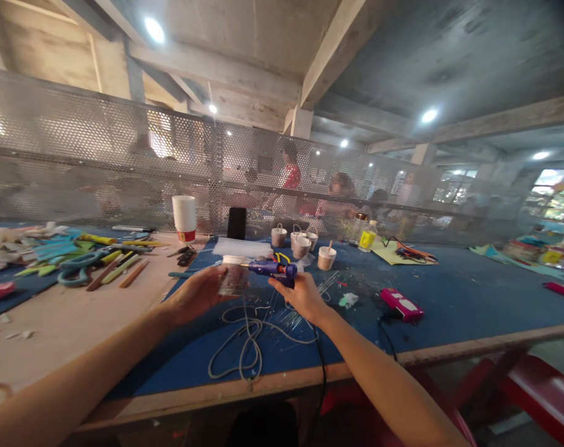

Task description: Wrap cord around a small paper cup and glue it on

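Note:
My left hand (206,292) is closed around a paper cup (234,277) with a white rim and a grey-brown covering on its side. In my right hand (305,297) is a blue hot glue gun (270,267), its fingers wrapped round the handle. The gun's nozzle points left and lies right by the cup's side; whether it touches, I cannot tell. A grey cord (249,338) hangs below the cup and lies in loops on the blue table mat. From my right hand a black cable runs down over the table edge.
Several small covered cups (302,246) stand behind the glue gun. A stack of paper cups (184,217), a black phone (236,223) and a yellow-labelled bottle (368,237) stand further back. Blue scissors (79,268) lie left; a pink device (402,304) lies right. A perforated metal screen (245,167) borders the table.

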The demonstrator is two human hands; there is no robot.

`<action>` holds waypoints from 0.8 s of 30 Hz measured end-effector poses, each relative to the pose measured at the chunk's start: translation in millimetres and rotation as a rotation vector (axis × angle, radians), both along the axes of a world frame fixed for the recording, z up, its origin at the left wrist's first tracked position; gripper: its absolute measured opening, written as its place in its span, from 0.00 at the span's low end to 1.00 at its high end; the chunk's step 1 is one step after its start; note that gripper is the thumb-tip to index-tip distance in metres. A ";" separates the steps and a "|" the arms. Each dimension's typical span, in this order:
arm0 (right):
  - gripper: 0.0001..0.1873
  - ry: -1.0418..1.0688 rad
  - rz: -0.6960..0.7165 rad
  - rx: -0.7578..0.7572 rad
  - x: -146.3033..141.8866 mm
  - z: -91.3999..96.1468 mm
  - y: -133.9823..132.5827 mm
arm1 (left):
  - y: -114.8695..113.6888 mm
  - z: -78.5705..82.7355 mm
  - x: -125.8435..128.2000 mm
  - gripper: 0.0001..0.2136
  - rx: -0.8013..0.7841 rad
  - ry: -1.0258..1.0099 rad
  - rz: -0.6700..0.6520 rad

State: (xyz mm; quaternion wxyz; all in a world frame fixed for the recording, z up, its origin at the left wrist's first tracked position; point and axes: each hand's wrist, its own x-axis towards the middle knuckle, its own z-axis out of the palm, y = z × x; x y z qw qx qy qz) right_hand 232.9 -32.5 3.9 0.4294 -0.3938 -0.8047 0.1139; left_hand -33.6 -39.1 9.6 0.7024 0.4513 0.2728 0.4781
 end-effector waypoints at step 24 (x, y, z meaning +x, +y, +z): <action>0.18 -0.004 -0.005 0.014 1.5 -1.7 2.9 | 0.7 -1.9 -2.1 0.12 0.021 -0.028 0.028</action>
